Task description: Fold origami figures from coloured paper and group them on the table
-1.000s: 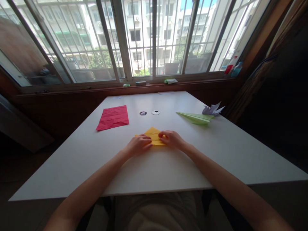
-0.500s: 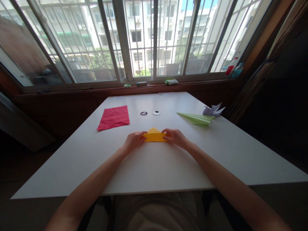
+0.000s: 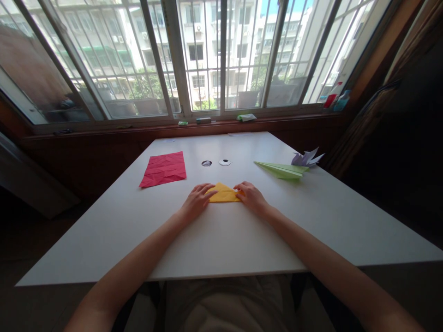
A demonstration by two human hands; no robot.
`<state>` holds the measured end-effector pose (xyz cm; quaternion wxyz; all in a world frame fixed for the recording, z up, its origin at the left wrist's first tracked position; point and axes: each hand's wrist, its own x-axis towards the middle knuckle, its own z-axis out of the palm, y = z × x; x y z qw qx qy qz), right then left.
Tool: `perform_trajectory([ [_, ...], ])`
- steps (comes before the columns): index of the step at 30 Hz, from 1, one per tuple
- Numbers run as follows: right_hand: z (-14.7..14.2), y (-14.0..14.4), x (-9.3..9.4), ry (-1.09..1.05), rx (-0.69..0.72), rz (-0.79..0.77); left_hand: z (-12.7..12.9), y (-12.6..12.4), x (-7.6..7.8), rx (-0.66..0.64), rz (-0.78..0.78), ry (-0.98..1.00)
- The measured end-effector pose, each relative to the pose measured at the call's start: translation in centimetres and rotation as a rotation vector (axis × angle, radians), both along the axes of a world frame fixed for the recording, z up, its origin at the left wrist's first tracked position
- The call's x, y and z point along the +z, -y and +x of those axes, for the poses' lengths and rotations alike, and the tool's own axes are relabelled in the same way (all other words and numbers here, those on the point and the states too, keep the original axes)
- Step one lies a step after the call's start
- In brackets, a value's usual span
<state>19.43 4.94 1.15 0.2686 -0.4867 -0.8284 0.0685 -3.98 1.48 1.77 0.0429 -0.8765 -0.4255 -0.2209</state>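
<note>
Pressing flat with fingers spread, left hand (image 3: 197, 201) on one end of yellow folded paper (image 3: 224, 194), right hand (image 3: 252, 197) curled loosely on the other, paper between them.

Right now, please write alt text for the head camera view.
Both hands, left hand and right hand, press flat on a folded yellow paper on a white table. A creased red sheet lies farther left, a green paper plane right.
</note>
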Motion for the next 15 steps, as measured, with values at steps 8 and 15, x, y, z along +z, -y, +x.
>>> perform_trajectory([
  [8,-1.6,1.7,0.1,0.033,0.288,0.059,1.2,1.5,-0.5,-0.177,-0.239,0.004],
  [15,-2.7,2.2,-1.3,0.094,0.359,-0.127,1.2,0.9,-1.4,-0.022,-0.369,-0.082],
])
